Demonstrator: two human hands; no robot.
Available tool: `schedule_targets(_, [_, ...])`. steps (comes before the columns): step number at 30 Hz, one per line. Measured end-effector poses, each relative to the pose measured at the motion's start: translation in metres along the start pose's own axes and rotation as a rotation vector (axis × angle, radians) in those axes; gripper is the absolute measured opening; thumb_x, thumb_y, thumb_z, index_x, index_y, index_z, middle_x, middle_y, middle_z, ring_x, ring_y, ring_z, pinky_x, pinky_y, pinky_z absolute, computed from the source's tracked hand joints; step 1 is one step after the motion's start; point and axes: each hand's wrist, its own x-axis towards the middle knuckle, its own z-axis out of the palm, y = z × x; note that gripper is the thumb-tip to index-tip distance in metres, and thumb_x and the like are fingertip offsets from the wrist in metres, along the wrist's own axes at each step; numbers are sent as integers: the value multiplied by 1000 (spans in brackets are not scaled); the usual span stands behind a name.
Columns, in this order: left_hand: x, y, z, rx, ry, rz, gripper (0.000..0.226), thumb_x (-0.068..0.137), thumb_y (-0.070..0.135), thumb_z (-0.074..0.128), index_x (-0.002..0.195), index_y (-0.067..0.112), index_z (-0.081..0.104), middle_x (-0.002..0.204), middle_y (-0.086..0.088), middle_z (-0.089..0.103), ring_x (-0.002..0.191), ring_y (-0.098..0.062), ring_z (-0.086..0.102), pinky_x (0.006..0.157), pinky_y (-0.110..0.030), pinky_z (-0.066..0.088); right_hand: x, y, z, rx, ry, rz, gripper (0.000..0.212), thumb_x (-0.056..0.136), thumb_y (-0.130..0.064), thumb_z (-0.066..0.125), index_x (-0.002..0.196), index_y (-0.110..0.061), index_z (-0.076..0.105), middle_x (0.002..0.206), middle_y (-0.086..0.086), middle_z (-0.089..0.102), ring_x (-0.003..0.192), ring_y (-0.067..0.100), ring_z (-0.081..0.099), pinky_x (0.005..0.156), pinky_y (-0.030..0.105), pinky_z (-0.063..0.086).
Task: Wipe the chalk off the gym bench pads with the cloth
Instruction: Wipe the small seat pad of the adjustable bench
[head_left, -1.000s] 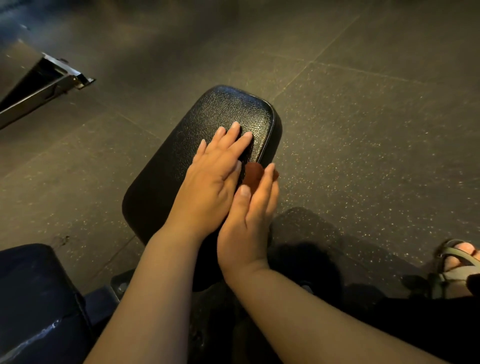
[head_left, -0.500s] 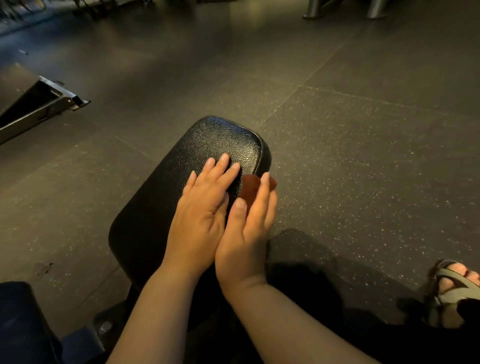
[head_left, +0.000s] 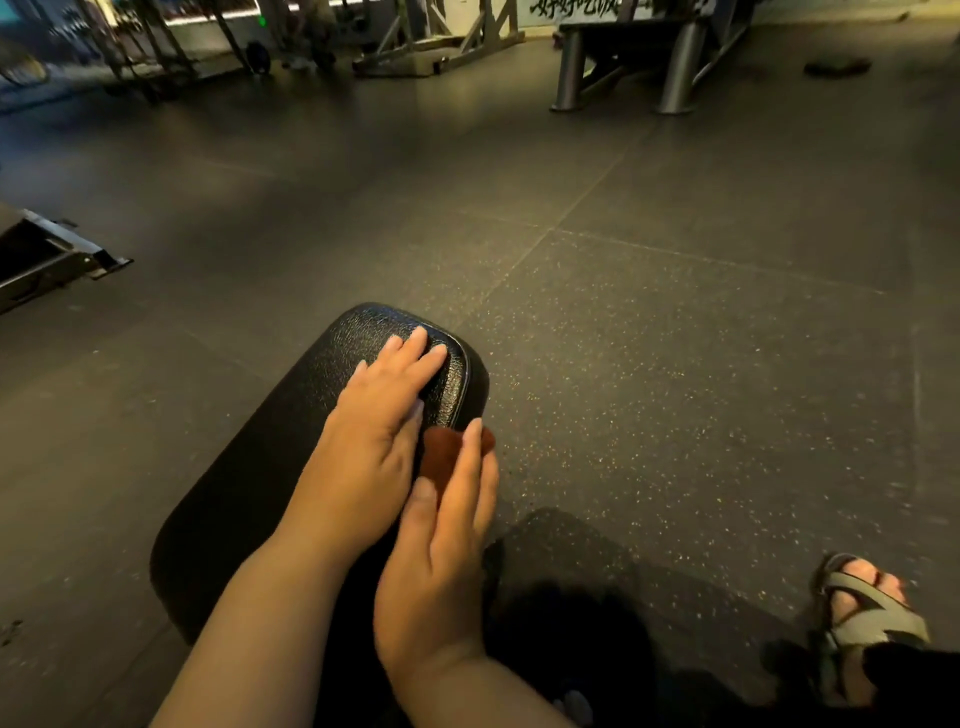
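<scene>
The black bench pad (head_left: 249, 493) runs from the lower left toward 1 o'clock, its rounded far end near the middle of the view; the left hand (head_left: 374, 415) lies flat on top of it, palm down, fingers straight and close together, their tips pointing to 1 o'clock and stopping just short of the pad's far right corner; the right hand (head_left: 441, 561) sits at 5 o'clock from the left one, touching it along the thumb side, so the two hands are together rather than apart; its fingers are straight and laid over the small reddish-brown cloth (head_left: 440, 457), pressing it against the pad's right edge, with the thumb lying at the cloth's near border; the cloth shows at 3 o'clock from the left hand's knuckles, between the right thumb and forefinger, and a bit of it peeks out past the fingertips; no chalk can be made out on the pad in this dim light; dark speckled rubber floor (head_left: 675, 364) surrounds the bench; a sandalled foot (head_left: 862, 608) stands at 4 o'clock, well apart from the hands.
</scene>
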Motion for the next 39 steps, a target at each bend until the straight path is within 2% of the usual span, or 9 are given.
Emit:
schedule_targets(4, [-7, 1, 7, 53, 71, 14, 50, 103, 12, 40, 150, 26, 42, 160, 13, 29, 149, 3, 15, 125, -29, 7, 50, -14, -13, 73, 7, 58, 54, 107, -38, 33, 153, -50, 9, 163, -20, 3, 144, -11, 12, 106, 6, 16])
schedule_targets(6, [-13, 4, 10, 50, 92, -7, 49, 103, 9, 41, 150, 25, 42, 160, 12, 30, 149, 2, 16, 126, -34, 10, 56, -13, -16, 55, 6, 56, 54, 107, -39, 31, 155, -48, 9, 165, -18, 1, 146, -5, 15, 104, 10, 18])
schedule_targets(10, [-16, 5, 10, 42, 104, -17, 49, 104, 6, 42, 149, 24, 44, 160, 10, 33, 150, -1, 18, 125, -44, 16, 6, 0, -4, 30, 23, -24, 48, 104, -52, 28, 146, -57, 5, 161, -21, -2, 130, -34, 4, 104, -3, 17])
schedule_targets(15, [-24, -1, 10, 46, 85, -13, 51, 103, 7, 41, 151, 23, 41, 161, 9, 30, 151, -2, 16, 125, -44, 14, 32, -5, -5, 64, 33, 50, 52, 107, -35, 32, 155, -45, 13, 166, -11, 2, 129, -20, 9, 91, -11, 10])
schedule_targets(19, [-44, 2, 12, 50, 84, -34, 52, 103, 5, 41, 153, 22, 39, 162, 8, 28, 151, -3, 14, 126, -43, 12, 58, -10, -17, 95, -9, 60, 53, 108, -38, 29, 156, -45, 10, 167, -10, 1, 148, 4, 16, 106, 14, 17])
schedule_targets(25, [-46, 2, 12, 47, 65, -48, 50, 105, 11, 37, 153, 23, 37, 163, 10, 25, 151, -1, 11, 126, -41, 9, -9, 12, -16, -8, -137, 14, 53, 106, -42, 26, 151, -52, 0, 166, -12, -8, 110, -44, 6, 82, -14, 16])
schedule_targets(27, [-52, 0, 12, 46, 58, -40, 50, 105, 10, 39, 154, 23, 36, 163, 10, 24, 152, -2, 10, 126, -41, 9, 0, 6, -16, -7, -136, 32, 55, 107, -40, 27, 155, -47, 2, 167, -9, -8, 117, -34, 8, 85, -13, 13])
schedule_targets(33, [-84, 0, 14, 47, 84, -51, 52, 104, 4, 42, 153, 19, 39, 162, 6, 28, 152, -6, 14, 126, -43, 11, 37, -10, -21, 46, -68, 80, 55, 109, -39, 26, 158, -43, 2, 167, -8, -5, 150, 11, 14, 106, 21, 15])
schedule_targets(39, [-95, 1, 12, 19, 70, -66, 49, 105, 13, 39, 153, 19, 38, 163, 7, 27, 152, -6, 13, 126, -44, 11, -34, 13, -15, 0, -163, 72, 55, 107, -40, 27, 155, -47, 1, 166, -13, -9, 133, -14, 12, 84, -13, 14])
